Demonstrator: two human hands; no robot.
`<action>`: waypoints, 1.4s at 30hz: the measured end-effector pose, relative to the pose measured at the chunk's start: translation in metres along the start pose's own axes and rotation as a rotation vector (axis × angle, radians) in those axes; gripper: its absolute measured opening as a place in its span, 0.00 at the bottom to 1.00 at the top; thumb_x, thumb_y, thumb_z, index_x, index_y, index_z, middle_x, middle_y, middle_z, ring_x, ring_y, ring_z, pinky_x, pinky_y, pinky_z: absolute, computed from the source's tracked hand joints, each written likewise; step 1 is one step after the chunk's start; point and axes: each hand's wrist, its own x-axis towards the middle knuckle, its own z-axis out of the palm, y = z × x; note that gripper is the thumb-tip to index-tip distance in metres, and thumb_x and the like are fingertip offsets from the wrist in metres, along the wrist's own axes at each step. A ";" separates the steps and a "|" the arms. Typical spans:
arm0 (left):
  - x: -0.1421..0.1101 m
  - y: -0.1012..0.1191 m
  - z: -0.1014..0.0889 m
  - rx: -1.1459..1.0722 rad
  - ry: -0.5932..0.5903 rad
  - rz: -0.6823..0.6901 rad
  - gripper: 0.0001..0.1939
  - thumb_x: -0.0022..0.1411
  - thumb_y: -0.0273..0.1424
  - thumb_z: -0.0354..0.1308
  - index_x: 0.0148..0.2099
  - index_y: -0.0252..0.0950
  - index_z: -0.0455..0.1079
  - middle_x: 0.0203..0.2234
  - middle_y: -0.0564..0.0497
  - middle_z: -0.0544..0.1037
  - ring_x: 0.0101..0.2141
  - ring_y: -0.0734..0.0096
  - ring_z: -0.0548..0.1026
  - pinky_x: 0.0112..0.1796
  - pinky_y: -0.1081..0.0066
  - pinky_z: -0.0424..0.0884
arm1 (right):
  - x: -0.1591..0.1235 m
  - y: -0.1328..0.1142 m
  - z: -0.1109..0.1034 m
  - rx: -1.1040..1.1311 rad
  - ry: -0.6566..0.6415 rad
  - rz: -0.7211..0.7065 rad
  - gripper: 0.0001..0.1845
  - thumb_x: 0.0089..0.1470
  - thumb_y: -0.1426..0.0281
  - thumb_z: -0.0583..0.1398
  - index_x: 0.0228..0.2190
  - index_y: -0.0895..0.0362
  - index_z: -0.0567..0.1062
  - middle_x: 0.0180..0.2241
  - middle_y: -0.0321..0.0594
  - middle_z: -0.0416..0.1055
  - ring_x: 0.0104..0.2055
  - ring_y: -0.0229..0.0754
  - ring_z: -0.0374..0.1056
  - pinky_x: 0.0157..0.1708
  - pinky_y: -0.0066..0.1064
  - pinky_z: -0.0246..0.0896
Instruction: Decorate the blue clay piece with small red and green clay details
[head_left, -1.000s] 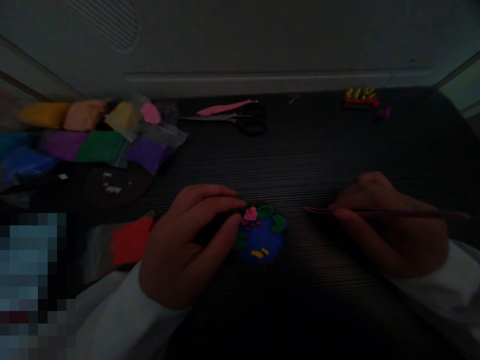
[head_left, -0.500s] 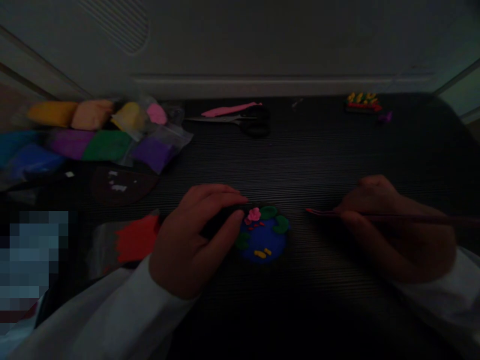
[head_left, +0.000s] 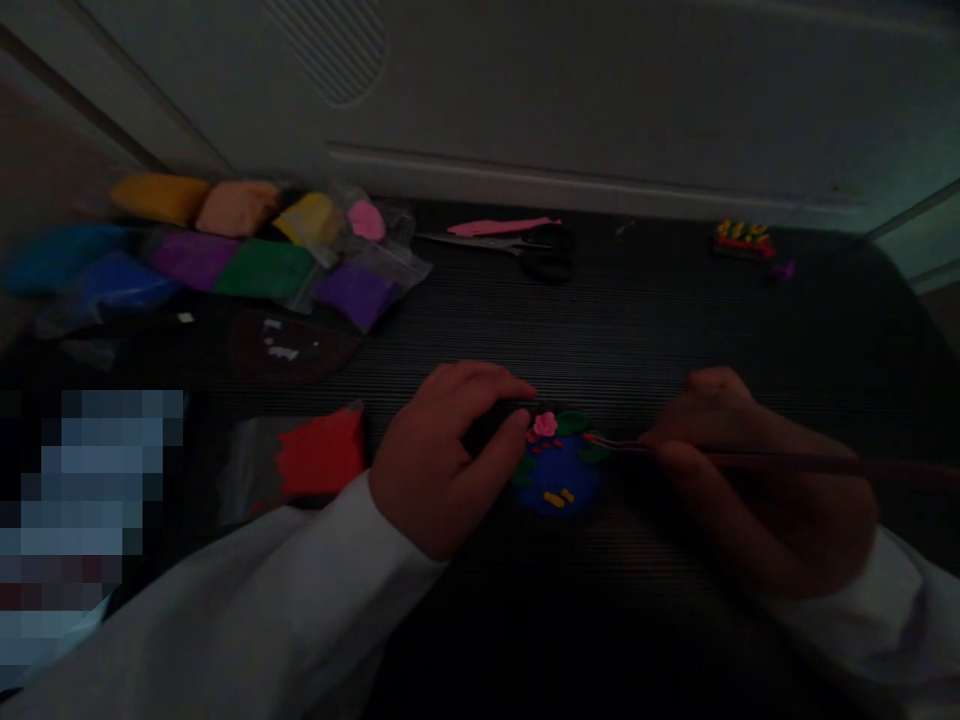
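Note:
A small round clay pond model (head_left: pixel 559 475) lies on the table, with a dark rim, a blue middle, green leaves, a pink flower and small red and yellow bits. My left hand (head_left: pixel 454 455) grips its upper left rim between thumb and fingers, covering part of that edge. On the right, my right hand (head_left: pixel 772 480) is closed around a long, thin purplish tool (head_left: pixel 795 461). The slender tip, bearing a tiny red bit, is over the leaf at the pond's right edge; whether it touches is unclear. Dim light hides the tool's exact kind.
Bags of coloured clay (head_left: pixel 262 268) crowd the back left. Nearer lie a dark board with white scraps (head_left: pixel 300 355) and an opened bag of red clay (head_left: pixel 322 452). Black scissors (head_left: pixel 544 262) and a pink tool (head_left: pixel 502 227) lie behind; a small flower-box model (head_left: pixel 742 240) stands back right.
My right hand has brought the tool's tip leftward relative to the pond, from beside it to over its right leaf. My left hand stays on the rim; the whole view has shifted.

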 end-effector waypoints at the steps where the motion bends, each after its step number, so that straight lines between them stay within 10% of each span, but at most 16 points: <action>1: 0.000 0.000 0.000 -0.005 0.002 0.002 0.10 0.56 0.28 0.52 0.41 0.34 0.69 0.37 0.50 0.73 0.41 0.68 0.70 0.44 0.67 0.65 | 0.001 -0.002 0.002 -0.004 -0.007 0.001 0.08 0.49 0.79 0.56 0.31 0.56 0.68 0.25 0.38 0.70 0.26 0.38 0.66 0.37 0.42 0.60; 42: 0.001 0.001 0.001 -0.061 0.016 0.013 0.10 0.56 0.27 0.52 0.40 0.31 0.70 0.35 0.48 0.74 0.40 0.69 0.70 0.44 0.67 0.64 | 0.006 0.002 0.012 -0.041 -0.097 -0.037 0.05 0.50 0.78 0.56 0.31 0.58 0.68 0.25 0.38 0.69 0.26 0.37 0.64 0.35 0.41 0.60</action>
